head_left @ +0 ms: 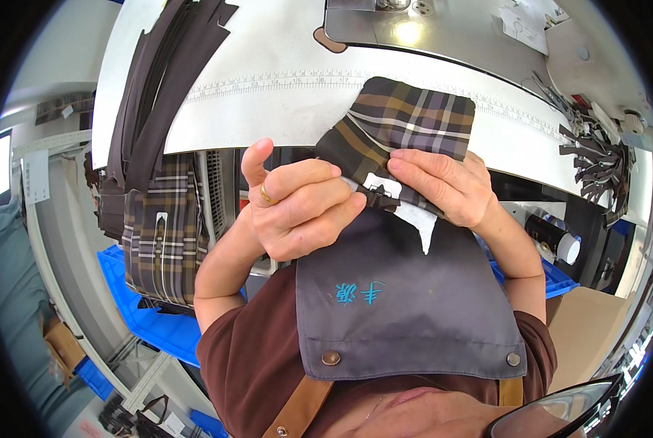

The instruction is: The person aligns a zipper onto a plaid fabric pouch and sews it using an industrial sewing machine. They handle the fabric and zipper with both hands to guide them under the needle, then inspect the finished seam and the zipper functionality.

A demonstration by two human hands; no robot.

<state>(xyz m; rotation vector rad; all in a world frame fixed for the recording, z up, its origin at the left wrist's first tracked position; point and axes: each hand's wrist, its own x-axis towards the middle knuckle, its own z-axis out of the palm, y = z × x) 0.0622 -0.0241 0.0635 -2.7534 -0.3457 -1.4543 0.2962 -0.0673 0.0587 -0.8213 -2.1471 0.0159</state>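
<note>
A folded plaid fabric piece (414, 117) in brown, black and white is held up at the front edge of the table, in front of my apron. My right hand (450, 186) grips its lower right part, fingers lying over the cloth and thumb hidden behind. My left hand (297, 208), with a ring on one finger, pinches the lower left edge of the same piece between curled fingertips; its thumb sticks up. Between the hands a white patch of backing (418, 223) shows, its pointed end hanging down. A small dark slit sits in the white there.
Long dark fabric strips (162, 95) hang over the table's left side. More plaid pieces (159, 241) are stacked over a blue bin (148, 317). A metal machine bed (443, 33) lies at the back, behind a printed ruler (283, 84). Dark strips (596, 164) hang at right.
</note>
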